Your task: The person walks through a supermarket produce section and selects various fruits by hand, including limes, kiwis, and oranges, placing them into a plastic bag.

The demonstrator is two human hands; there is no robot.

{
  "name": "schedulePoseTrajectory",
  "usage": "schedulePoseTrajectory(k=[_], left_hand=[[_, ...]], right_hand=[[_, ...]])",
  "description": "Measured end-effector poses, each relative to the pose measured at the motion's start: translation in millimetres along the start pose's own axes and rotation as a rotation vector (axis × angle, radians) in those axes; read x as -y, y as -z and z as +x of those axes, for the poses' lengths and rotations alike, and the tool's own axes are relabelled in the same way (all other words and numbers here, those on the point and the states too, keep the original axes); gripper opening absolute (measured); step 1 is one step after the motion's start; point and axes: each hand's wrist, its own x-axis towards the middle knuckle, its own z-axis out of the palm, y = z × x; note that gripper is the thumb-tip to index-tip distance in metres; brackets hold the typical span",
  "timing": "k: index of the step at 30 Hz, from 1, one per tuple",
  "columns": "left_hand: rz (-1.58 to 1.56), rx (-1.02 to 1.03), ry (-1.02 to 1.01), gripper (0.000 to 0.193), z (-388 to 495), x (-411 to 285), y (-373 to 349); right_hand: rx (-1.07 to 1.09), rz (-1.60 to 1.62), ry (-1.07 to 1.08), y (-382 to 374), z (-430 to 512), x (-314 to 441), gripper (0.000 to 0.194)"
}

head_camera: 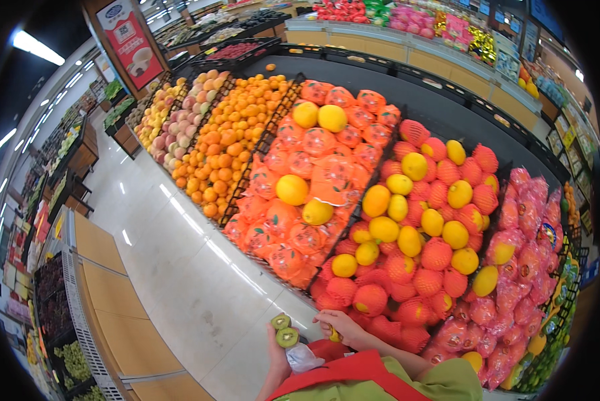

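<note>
My left hand [278, 350] holds two kiwifruit halves, their green cut faces turned up. The upper kiwifruit half [280, 321] touches the lower kiwifruit half [287, 337]. A crumpled whitish plastic wrap [304, 357] sits just below them, against my red apron [342, 362]. To the right, my right hand [344, 328] is curled around a small yellow object [334, 335]; most of it is hidden by the fingers, so its kind is unclear. Close beyond this hand lie yellow melon-like fruits in red foam nets [371, 299].
A sloped fruit stand runs from front right to far left, with orange-bagged fruits [285, 260], mandarins [224, 145], peaches [189, 120] and pink-wrapped fruits [522, 260]. Black lattice dividers [260, 160] separate them. Left of the tiled floor [199, 280] stands a wood-panelled display [124, 321] with grapes [74, 361].
</note>
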Motion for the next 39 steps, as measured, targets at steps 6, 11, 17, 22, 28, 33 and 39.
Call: schedulePoseTrajectory(k=[6, 11, 17, 22, 28, 33, 39], left_hand=[[-0.013, -0.061, -0.085, 0.061, 36.5, -53.7, 62.9], [-0.181, -0.188, -0.164, 0.061, 63.5, -122.9, 136.5], [-0.185, -0.165, -0.283, 0.06, 87.5, -179.7, 232.7], [-0.204, -0.323, -0.298, 0.056, 107.1, -209.0, 228.5], [-0.215, -0.269, -0.182, 0.06, 145.7, -221.1, 211.6], [-0.146, -0.168, -0.182, 0.06, 179.0, -251.6, 209.4], [-0.122, -0.196, -0.19, 0.061, 234.1, -315.9, 218.2]], right_hand=[[0.014, -0.045, -0.056, -60.6, 88.9, -23.1, 0.014], [0.092, -0.131, -0.136, -145.6, 158.9, -46.7, 0.015], [0.129, -0.158, -0.206, -225.1, 200.9, -68.5, 0.017], [0.083, -0.162, -0.252, -232.0, 229.3, -78.7, 0.018], [0.015, -0.167, -0.189, -240.5, 271.4, -57.8, 0.019], [0.092, -0.237, -0.132, -248.9, 323.8, -39.0, 0.019], [-0.153, -1.141, 0.688, -244.7, 355.7, 49.9, 0.027]])
